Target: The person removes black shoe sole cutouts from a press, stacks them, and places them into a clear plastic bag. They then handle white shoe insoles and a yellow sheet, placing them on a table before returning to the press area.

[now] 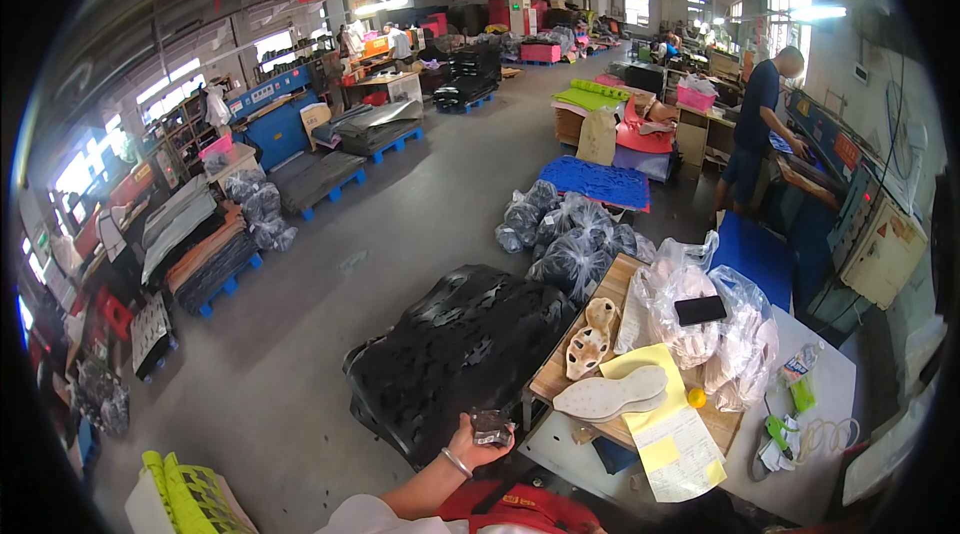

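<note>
My left hand (478, 453), with a bangle on its wrist, is raised low in the middle of the view. Its fingers are closed round a small dark bundle (491, 426); I cannot make out what the bundle is made of. Beyond it lies a large stack of black sheets (455, 344) with cut-out gaps, on the floor. To the right of the hand stands a wooden-topped table (553, 380) bearing pale sole-shaped pieces (612, 394) and a yellow paper (655, 444). My right hand is not in view.
A phone (701, 310) rests on clear plastic bags of pale pieces (672, 284). Dark-filled bags (580, 239) crowd behind the table. A person (757, 124) works at a blue machine (835, 159) on the right. Pallets of sheets (320, 179) line the left.
</note>
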